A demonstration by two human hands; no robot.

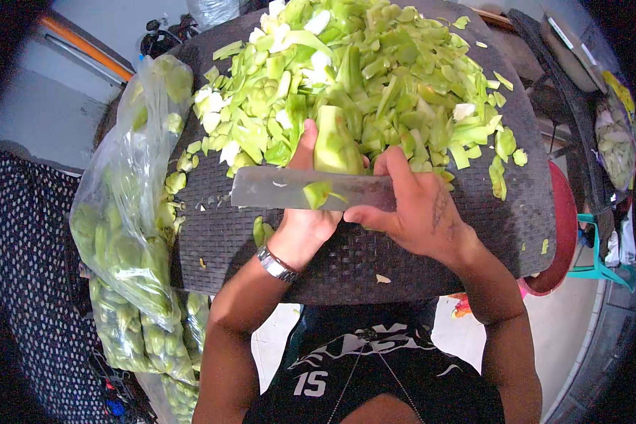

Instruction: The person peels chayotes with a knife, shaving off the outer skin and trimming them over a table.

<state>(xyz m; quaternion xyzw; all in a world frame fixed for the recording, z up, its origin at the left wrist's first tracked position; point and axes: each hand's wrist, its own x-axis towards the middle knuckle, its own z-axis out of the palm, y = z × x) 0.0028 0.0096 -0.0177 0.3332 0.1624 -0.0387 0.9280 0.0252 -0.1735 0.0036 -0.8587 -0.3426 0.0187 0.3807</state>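
My left hand point(308, 220), with a metal watch point(275, 265) on its wrist, is closed around a trimmed pale green artichoke point(336, 147). The thumb lies along the artichoke's left side, and the blade hides most of the other fingers. My right hand point(425, 205) grips a broad-bladed knife point(261, 192) held across the artichoke's near end. A small green scrap point(316, 193) clings to the flat of the blade. Just beyond both hands rises a large heap of cut artichoke leaves and trimmings point(410, 78).
The heap lies on a dark woven-textured table point(353, 261). Clear plastic bags of whole artichokes point(124, 233) hang and stack along its left side. To the right are a red tub point(560, 233) and a turquoise stool point(595, 258). A patterned dark cloth point(28, 283) is at far left.
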